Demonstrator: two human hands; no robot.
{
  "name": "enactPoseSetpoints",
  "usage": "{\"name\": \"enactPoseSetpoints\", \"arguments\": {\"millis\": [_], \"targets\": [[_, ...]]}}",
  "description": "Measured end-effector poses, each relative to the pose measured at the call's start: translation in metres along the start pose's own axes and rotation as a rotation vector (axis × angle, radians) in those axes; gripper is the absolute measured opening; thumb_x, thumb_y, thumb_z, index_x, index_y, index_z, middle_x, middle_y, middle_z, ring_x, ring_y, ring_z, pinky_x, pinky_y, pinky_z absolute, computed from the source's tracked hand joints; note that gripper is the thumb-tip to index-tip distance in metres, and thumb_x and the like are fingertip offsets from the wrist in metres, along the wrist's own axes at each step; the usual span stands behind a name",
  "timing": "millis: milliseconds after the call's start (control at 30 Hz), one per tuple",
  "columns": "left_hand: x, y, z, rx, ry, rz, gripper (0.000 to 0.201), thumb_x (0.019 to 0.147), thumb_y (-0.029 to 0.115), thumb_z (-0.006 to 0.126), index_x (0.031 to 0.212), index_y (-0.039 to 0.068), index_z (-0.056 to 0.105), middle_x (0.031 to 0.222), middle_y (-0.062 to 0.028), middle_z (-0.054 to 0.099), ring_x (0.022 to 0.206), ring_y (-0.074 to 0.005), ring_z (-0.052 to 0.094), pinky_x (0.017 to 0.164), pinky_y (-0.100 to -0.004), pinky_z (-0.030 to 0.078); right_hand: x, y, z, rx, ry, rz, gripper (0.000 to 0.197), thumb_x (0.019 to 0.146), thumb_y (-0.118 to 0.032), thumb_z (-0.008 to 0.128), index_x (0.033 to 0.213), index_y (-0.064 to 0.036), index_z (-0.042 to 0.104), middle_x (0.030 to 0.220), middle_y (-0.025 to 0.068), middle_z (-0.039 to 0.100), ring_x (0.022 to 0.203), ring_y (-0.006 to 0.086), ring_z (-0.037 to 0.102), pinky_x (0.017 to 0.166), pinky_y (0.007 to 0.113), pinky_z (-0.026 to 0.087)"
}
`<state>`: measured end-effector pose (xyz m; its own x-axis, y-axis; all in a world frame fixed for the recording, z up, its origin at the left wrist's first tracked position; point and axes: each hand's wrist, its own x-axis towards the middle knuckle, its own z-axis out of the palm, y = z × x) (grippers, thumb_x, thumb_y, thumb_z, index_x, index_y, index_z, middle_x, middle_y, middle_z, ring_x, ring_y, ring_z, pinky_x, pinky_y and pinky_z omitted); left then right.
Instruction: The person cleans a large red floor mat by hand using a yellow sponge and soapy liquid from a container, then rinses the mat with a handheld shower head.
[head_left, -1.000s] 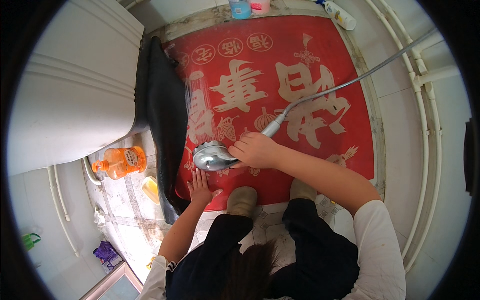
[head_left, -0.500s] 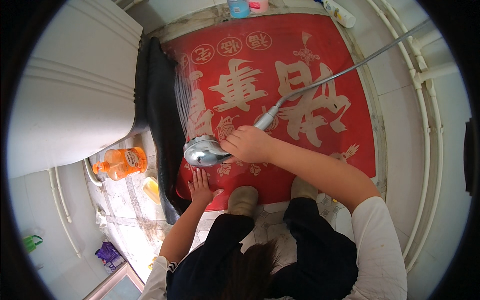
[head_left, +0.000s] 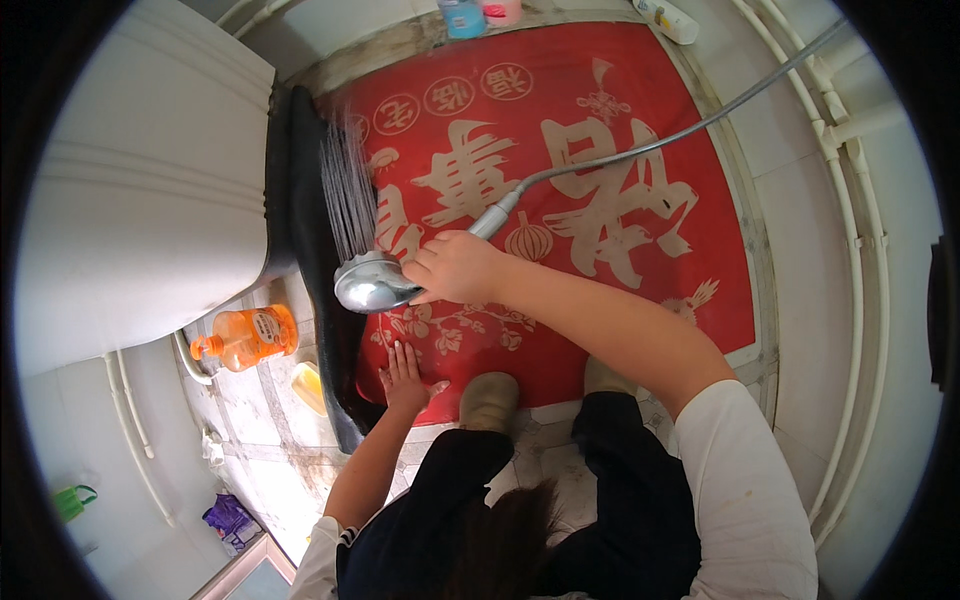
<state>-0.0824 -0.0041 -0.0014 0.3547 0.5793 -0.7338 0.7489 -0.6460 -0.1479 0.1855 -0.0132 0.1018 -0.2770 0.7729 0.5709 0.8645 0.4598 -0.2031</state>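
Observation:
My right hand (head_left: 455, 267) grips a chrome shower head (head_left: 375, 283) by its handle. Streams of water (head_left: 347, 195) spray from it toward the far left part of a red floor mat (head_left: 590, 335) with pale printed characters and flowers. A grey hose (head_left: 640, 150) runs from the handle to the upper right. My left hand (head_left: 404, 378) lies flat on the mat's near left corner, fingers spread. Along the left side the mat is folded or curled up, showing its black backing (head_left: 318, 230). My shoes (head_left: 490, 402) stand at the mat's near edge.
To the left are a white appliance-like body (head_left: 150, 180), an orange pump bottle (head_left: 250, 337) and a yellow soap-like piece (head_left: 309, 388). Blue (head_left: 463, 18) and pink containers (head_left: 502, 12) and a white bottle (head_left: 670, 20) sit beyond the mat. White pipes (head_left: 855, 250) line the right wall.
My right hand has moved the shower head left and slightly away from me, so the spray falls farther left. My left hand stays flat on the mat.

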Motion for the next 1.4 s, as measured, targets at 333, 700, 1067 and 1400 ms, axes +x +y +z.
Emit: {"name": "enactPoseSetpoints", "arguments": {"millis": [333, 700, 1067, 1400], "targets": [[0.0, -0.003, 0.003, -0.016, 0.024, 0.009, 0.109, 0.064, 0.073, 0.042, 0.135, 0.005, -0.007, 0.141, -0.0128, -0.013, 0.131, -0.0249, -0.01, 0.102, -0.0503, 0.007, -0.107, 0.013, -0.045, -0.061, -0.34, 0.24, 0.032, 0.072, -0.036, 0.06, 0.082, -0.008, 0.05, 0.074, 0.0067, 0.056, 0.072, 0.0223, 0.057, 0.067, 0.032, 0.044], [0.0, -0.003, 0.003, -0.052, 0.046, 0.029, 0.112, 0.063, 0.071, 0.047, 0.134, 0.005, -0.009, 0.141, -0.0124, -0.013, 0.131, -0.0266, -0.009, 0.102, -0.051, 0.008, -0.294, -0.038, -0.122, -0.23, -0.613, 0.906, 0.036, 0.067, -0.036, 0.065, 0.083, -0.0071, 0.05, 0.073, 0.0085, 0.055, 0.071, 0.025, 0.056, 0.064, 0.035, 0.043], [-0.003, 0.0, -0.001, 0.014, 0.032, 0.013, 0.11, 0.064, 0.071, 0.045, 0.135, 0.005, -0.007, 0.142, -0.0117, -0.011, 0.131, -0.0253, -0.008, 0.102, -0.0493, 0.012, -0.325, -0.027, -0.16, -0.604, -0.204, 1.174, 0.035, 0.064, -0.031, 0.068, 0.082, -0.0053, 0.052, 0.068, 0.0086, 0.055, 0.064, 0.0269, 0.055, 0.056, 0.036, 0.044], [-0.003, -0.002, 0.0, 0.039, 0.041, 0.019, 0.11, 0.064, 0.07, 0.047, 0.135, 0.005, -0.006, 0.142, -0.0116, -0.01, 0.131, -0.0253, -0.007, 0.102, -0.05, 0.012, -0.274, 0.023, -0.155, -0.577, 0.05, 1.066, 0.032, 0.062, -0.024, 0.071, 0.08, -0.0042, 0.054, 0.071, 0.0102, 0.057, 0.064, 0.0274, 0.056, 0.056, 0.035, 0.044]]}}
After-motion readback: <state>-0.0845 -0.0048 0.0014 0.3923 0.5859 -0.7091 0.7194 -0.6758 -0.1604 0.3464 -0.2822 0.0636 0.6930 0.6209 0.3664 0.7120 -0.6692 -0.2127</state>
